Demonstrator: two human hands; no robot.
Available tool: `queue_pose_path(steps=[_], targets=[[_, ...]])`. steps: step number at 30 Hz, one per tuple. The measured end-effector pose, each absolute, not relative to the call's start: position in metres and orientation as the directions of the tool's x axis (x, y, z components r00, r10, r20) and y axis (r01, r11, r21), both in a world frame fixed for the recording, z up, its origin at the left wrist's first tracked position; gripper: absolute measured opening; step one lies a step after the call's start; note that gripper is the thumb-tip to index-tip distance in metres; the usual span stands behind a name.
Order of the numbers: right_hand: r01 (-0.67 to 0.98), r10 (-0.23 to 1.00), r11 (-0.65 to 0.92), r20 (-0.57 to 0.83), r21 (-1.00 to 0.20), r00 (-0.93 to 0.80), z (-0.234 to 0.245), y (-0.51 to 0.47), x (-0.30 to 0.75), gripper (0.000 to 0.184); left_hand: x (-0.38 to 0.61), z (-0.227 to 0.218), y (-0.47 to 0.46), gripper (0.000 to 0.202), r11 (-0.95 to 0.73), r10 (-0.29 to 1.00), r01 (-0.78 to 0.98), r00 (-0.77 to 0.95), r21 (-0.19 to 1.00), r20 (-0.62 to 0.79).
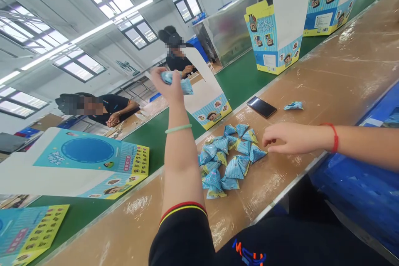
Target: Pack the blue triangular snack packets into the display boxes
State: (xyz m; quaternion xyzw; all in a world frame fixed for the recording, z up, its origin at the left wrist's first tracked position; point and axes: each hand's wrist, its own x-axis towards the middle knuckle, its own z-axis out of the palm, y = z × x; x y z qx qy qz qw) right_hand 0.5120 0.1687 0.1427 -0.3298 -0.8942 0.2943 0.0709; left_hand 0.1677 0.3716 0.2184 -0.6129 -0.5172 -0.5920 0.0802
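Observation:
My left hand (pixel 166 85), with a pale green bangle on the wrist, is raised and closed around small blue packets (pixel 187 86). It is beside the upper part of an open cardboard display box (pixel 213 110) with a tall white flap. On the brown table, a pile of blue and yellow triangular packets (pixel 237 166) lies in front of me. My right hand (pixel 285 138), with a red cord on the wrist, hovers at the pile's right side. Its fingers are slightly bent and apart, with nothing visible in them.
A black phone (pixel 262 107) and one loose packet (pixel 293 105) lie beyond my right hand. More open boxes (pixel 274 43) stand along the green conveyor belt (pixel 237 68). A blue bin (pixel 358 191) is at my right. Two people sit across the belt.

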Motion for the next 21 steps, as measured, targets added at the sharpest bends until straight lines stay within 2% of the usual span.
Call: queue_pose_path(steps=[3,5,7,9,12,14,17,19,21], targets=[[0.563,0.643,0.602,-0.074,-0.566,-0.762,0.14,0.173,0.509,0.02,0.17,0.199,0.4,0.05,-0.231,0.703,0.77,-0.29,0.594,0.649],[0.575,0.65,0.6,-0.082,-0.556,-0.756,0.141,0.174,0.508,0.02,0.171,0.183,0.399,0.057,-0.165,0.739,0.802,-0.285,0.574,0.61],[0.577,0.649,0.599,-0.085,-0.555,-0.756,0.143,0.173,0.508,0.02,0.172,0.167,0.385,0.052,-0.178,0.751,0.842,-0.219,0.51,0.623],[0.556,0.642,0.602,-0.067,-0.574,-0.764,0.146,0.173,0.508,0.02,0.175,0.153,0.36,0.043,-0.258,0.809,0.861,-0.054,0.437,0.585],[0.532,0.679,0.602,0.032,-0.595,-0.733,0.151,0.175,0.506,0.019,0.185,0.127,0.312,0.038,-0.44,0.882,0.811,0.312,0.385,0.353],[0.575,0.767,0.583,0.154,-0.575,-0.623,0.158,0.177,0.507,0.02,0.196,0.11,0.282,0.046,-0.523,0.852,0.769,0.479,0.367,0.209],[0.701,0.853,0.515,0.375,-0.494,-0.362,0.175,0.178,0.527,0.024,0.221,0.09,0.251,0.062,-0.585,0.804,0.738,0.581,0.336,0.124],[0.812,0.835,0.432,0.514,-0.392,-0.196,0.187,0.174,0.56,0.027,0.241,0.083,0.24,0.067,-0.658,0.745,0.698,0.658,0.283,0.11],[0.925,0.777,0.247,0.629,-0.29,-0.01,0.195,0.164,0.607,0.032,0.261,0.079,0.235,0.069,-0.725,0.682,0.657,0.727,0.205,0.08]])
